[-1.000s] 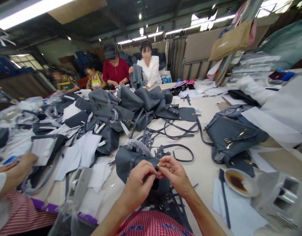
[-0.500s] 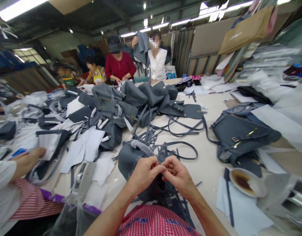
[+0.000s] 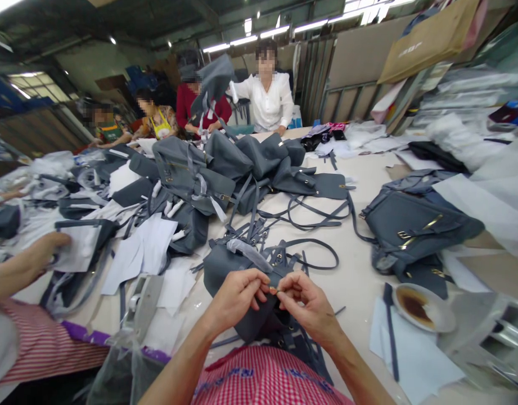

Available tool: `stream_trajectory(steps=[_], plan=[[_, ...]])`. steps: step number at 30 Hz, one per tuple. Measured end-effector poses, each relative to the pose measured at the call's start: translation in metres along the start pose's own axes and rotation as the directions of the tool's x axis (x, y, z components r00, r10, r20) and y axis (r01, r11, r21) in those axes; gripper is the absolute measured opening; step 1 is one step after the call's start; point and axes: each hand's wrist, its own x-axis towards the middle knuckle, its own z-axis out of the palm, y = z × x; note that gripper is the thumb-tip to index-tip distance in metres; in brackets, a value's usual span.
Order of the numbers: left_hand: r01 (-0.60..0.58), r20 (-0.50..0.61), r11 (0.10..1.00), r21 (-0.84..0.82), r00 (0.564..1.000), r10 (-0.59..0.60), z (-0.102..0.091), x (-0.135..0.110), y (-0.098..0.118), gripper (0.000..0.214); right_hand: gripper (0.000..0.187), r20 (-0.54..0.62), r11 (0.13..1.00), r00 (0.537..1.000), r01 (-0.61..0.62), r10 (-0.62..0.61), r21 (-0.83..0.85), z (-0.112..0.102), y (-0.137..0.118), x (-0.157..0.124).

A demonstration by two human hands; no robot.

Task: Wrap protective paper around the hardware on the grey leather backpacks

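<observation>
Since half a second ago the two hands have been drawn slightly apart, so that a small orange fitting (image 3: 273, 291) is bared between the fingertips. It is pinched from one side by the left hand (image 3: 237, 297) and from the other by the right hand (image 3: 306, 304), each grip narrowed to thumb and forefinger upon it. Just beneath the grip a grey bag (image 3: 220, 269) is laid on the bench (image 3: 360, 281), its film-wrapped handle (image 3: 247, 251) just beyond. The fitting is judged light, hard and easily dropped, best held by its edges; the bag is judged soft and limp. Well left of the grip, a co-worker's hand (image 3: 37, 253) is rested on white paper (image 3: 79, 256). To the right a dish (image 3: 441, 322) of brown liquid is seen. Far beyond, a heap of grey bags (image 3: 242, 163) is piled.
</observation>
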Motion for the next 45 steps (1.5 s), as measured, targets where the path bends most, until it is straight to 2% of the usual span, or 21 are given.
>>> stream_trajectory(steps=[4,7,10,11,12,13,14,15,16,18,19,21,24,26,29,30,32,35,37,40,45], plan=[[-0.013,-0.105,0.993,0.115,0.994,0.025,0.008,-0.007,0.001,0.018,0.007,-0.015,0.965,0.985,0.167,-0.174,-0.202,0.005,-0.003,-0.003],[-0.001,-0.103,0.999,0.04,0.995,0.005,0.017,-0.007,-0.004,0.016,0.012,-0.023,0.913,0.954,0.278,-0.298,-0.298,0.01,-0.002,-0.005],[-0.003,-0.113,0.999,-0.046,0.994,-0.002,0.021,-0.006,-0.012,0.014,0.016,-0.152,0.925,0.941,0.252,-0.303,-0.285,0.013,-0.003,-0.012],[0.0,-0.129,0.998,-0.063,0.992,-0.008,0.021,-0.006,-0.014,0.013,0.018,-0.223,0.954,0.944,0.19,-0.242,-0.234,0.013,-0.006,-0.015],[0.007,-0.145,0.997,-0.075,0.989,-0.018,0.021,-0.006,-0.016,0.012,0.021,-0.268,0.985,0.955,0.092,-0.129,-0.145,0.012,-0.01,-0.02],[0.015,-0.16,0.997,-0.082,0.987,-0.028,0.021,-0.007,-0.017,0.011,0.025,-0.262,0.999,0.965,-0.042,0.034,-0.022,0.011,-0.016,-0.025],[0.018,-0.169,0.997,-0.075,0.985,-0.031,0.022,-0.009,-0.018,0.01,0.03,-0.189,0.973,0.957,-0.202,0.221,0.115,0.01,-0.021,-0.031],[0.01,-0.177,0.999,-0.045,0.984,-0.018,0.022,-0.01,-0.018,0.009,0.035,-0.066,0.9,0.919,-0.365,0.39,0.238,0.01,-0.027,-0.036],[-0.014,-0.186,1.0,0.019,0.982,0.017,0.022,-0.012,-0.018,0.008,0.04,0.071,0.8,0.858,-0.502,0.509,0.328,0.01,-0.031,-0.041],[-0.108,-0.197,0.964,0.243,0.968,0.158,0.025,-0.015,-0.016,0.01,0.05,0.251,0.631,0.756,-0.647,0.605,0.429,0.013,-0.037,-0.046],[-0.168,-0.184,0.908,0.384,0.95,0.254,0.026,-0.017,-0.016,0.013,0.053,0.269,0.582,0.737,-0.662,0.62,0.472,0.015,-0.038,-0.046],[-0.292,-0.099,0.722,0.627,0.89,0.446,0.03,-0.019,-0.017,0.019,0.055,0.237,0.537,0.729,-0.649,0.643,0.538,0.021,-0.035,-0.042],[-0.431,0.057,0.458,0.778,0.773,0.632,0.034,-0.022,-0.025,0.029,0.055,0.147,0.552,0.733,-0.613,0.664,0.566,0.028,-0.026,-0.031],[-0.47,0.088,0.381,0.796,0.713,0.695,0.036,-0.025,-0.033,0.032,0.055,0.107,0.59,0.749,-0.594,0.654,0.547,0.032,-0.021,-0.026],[-0.491,0.07,0.38,0.784,0.678,0.732,0.036,-0.03,-0.044,0.033,0.051,0.102,0.607,0.758,-0.587,0.644,0.536,0.037,-0.014,-0.026],[-0.493,0.052,0.413,0.766,0.688,0.724,0.036,-0.032,-0.047,0.033,0.05,0.112,0.599,0.756,-0.591,0.645,0.54,0.038,-0.013,-0.027],[-0.463,-0.016,0.556,0.691,0.758,0.652,0.036,-0.036,-0.05,0.03,0.049,0.126,0.587,0.756,-0.59,0.642,0.554,0.04,-0.01,-0.029],[-0.294,-0.162,0.826,0.481,0.896,0.414,0.037,-0.043,-0.052,0.021,0.049,0.101,0.617,0.784,-0.555,0.613,0.558,0.042,-0.005,-0.03],[-0.155,-0.231,0.927,0.342,0.942,0.243,0.036,-0.048,-0.053,0.019,0.049,0.078,0.646,0.803,-0.529,0.591,0.55,0.042,0.0,-0.03],[-0.026,-0.263,0.969,0.245,0.96,0.092,0.034,-0.055,-0.055,0.025,0.047,0.073,0.662,0.808,-0.527,0.584,0.533,0.042,0.005,-0.03],[0.012,-0.277,0.929,0.369,0.956,0.097,0.034,-0.057,-0.052,0.025,0.046,0.117,0.693,0.823,-0.536,0.555,0.482,0.044,0.009,-0.033]])
